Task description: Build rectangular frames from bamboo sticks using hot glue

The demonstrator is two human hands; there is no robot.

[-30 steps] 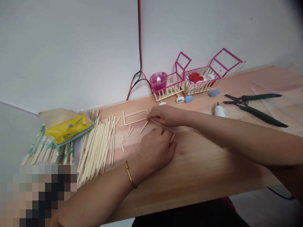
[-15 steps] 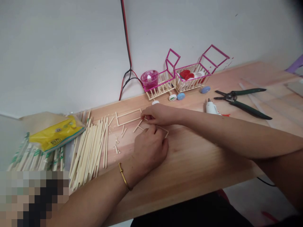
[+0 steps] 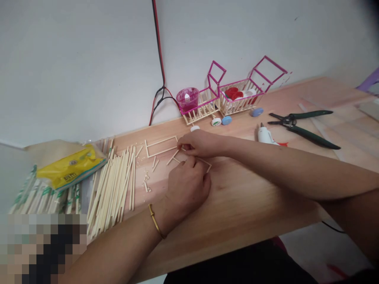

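Note:
My left hand (image 3: 186,185), with a gold bangle on the wrist, rests curled on the wooden table (image 3: 251,205), its fingers pressed on a partly hidden frame of thin sticks (image 3: 207,162). My right hand (image 3: 199,142) reaches in from the right and pinches the far end of that same frame. A finished rectangular stick frame (image 3: 161,146) lies just left of my right hand. A short loose stick (image 3: 172,157) lies between the two frames.
A pile of long bamboo sticks (image 3: 114,185) and a yellow packet (image 3: 69,165) lie at the left. Pink-edged stick carts (image 3: 233,96) with a pink cup (image 3: 187,99) stand at the wall. A glue gun (image 3: 264,134) and green pliers (image 3: 302,123) lie at the right.
The view shifted left at first, then held still. My left hand has closed in slightly toward the stick frame; my right hand keeps its pinch.

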